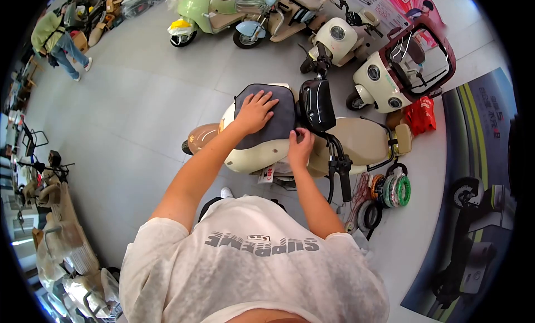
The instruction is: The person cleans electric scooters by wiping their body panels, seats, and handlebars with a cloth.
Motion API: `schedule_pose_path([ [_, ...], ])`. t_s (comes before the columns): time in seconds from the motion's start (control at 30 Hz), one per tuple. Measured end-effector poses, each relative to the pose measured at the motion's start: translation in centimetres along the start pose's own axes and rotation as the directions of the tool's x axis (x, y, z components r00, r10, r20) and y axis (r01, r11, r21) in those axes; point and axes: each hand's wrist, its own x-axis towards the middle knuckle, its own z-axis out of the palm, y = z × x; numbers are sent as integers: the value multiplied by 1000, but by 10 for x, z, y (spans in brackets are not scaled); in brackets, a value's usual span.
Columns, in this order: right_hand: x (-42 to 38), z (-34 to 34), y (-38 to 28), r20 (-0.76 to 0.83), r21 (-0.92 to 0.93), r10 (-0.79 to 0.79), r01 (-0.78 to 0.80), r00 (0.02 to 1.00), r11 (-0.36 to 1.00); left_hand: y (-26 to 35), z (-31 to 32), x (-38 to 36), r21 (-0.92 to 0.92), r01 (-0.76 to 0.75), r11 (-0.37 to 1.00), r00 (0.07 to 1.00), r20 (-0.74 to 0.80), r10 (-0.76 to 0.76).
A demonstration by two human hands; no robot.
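A dark grey cloth cover [273,125] with a black edge lies over the front of a cream electric scooter [248,160]. My left hand [256,109] rests flat on the cover, fingers spread. At the cover's right edge, beside the handlebar, my right hand [301,145] is closed, its thumb and fingers pinching near the rim; the exact hold is small in view. Just beyond it are the black dashboard housing [316,106] and the handlebar grip [345,186]. The scooter's tan seat [354,139] extends to the right.
Several parked scooters stand ahead, among them a green one [203,14] and a cream three-wheeler with a windshield [379,78]. Coiled tires [397,190] lie on the floor at right, near a red bag [421,116]. Another person [56,42] stands far left by stacked goods.
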Motion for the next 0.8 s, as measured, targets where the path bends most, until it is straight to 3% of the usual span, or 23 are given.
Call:
schedule_pose_path([
  [0.03, 5, 0, -2, 36, 148, 56, -61, 998, 987, -2, -4, 0, -3, -11, 1000, 1000, -6, 11],
  [0.07, 6, 1, 0, 35, 149, 62, -67, 997, 987, -2, -2, -1, -13, -15, 1000, 1000, -15, 15],
  [0.13, 6, 1, -1, 139, 550, 96, -157, 986, 820, -2, 2, -2, -11, -16, 1000, 1000, -17, 16],
  [0.2, 2, -3, -6, 109, 545, 81, -128, 991, 828, -3, 2, -1, -9, -18, 1000, 1000, -21, 18],
  [0.27, -3, -13, -11, 244, 273, 61, -129, 968, 953, -3, 1, -1, 8, -19, 1000, 1000, -23, 19],
  [0.3, -5, -17, -11, 243, 273, 61, -129, 968, 953, -3, 1, -1, 7, -20, 1000, 1000, -22, 20],
  [0.37, -9, -24, -10, 389, -93, 50, -15, 920, 996, -4, 1, 0, 20, -25, 999, 1000, -7, 25],
  [0.4, -12, -27, -7, 389, -93, 49, -14, 920, 996, -4, 1, -1, 20, -24, 999, 1000, -8, 25],
  [0.47, -17, -31, -3, 462, 274, 167, -319, 871, 907, -4, 1, 0, 24, -26, 999, 1000, -6, 26],
  [0.53, -16, -52, -25, 473, 363, 194, -390, 859, 846, -3, -1, 0, 22, -22, 1000, 1000, -3, 22],
  [0.57, -14, -66, -37, 382, 92, 195, -247, 903, 965, -2, -1, 0, 18, -19, 1000, 1000, 3, 19],
  [0.6, -13, -77, -49, 295, -203, 163, -105, 941, 974, -1, -1, 0, 18, -19, 1000, 1000, 4, 18],
  [0.63, -13, -82, -59, 228, -369, 121, -29, 966, 929, 0, -1, 0, 26, -16, 1000, 1000, 11, 16],
  [0.67, -14, -80, -60, 227, -369, 122, -31, 966, 929, 1, -1, 0, 35, -14, 999, 1000, 18, 13],
  [0.73, -14, -74, -64, 111, -411, -223, 249, 969, 877, 3, -2, 1, 50, -16, 999, 1000, 18, 15],
  [0.8, -8, -59, -75, 197, -346, -283, 337, 939, 876, 6, -2, 2, 67, -16, 998, 1000, 19, 15],
])
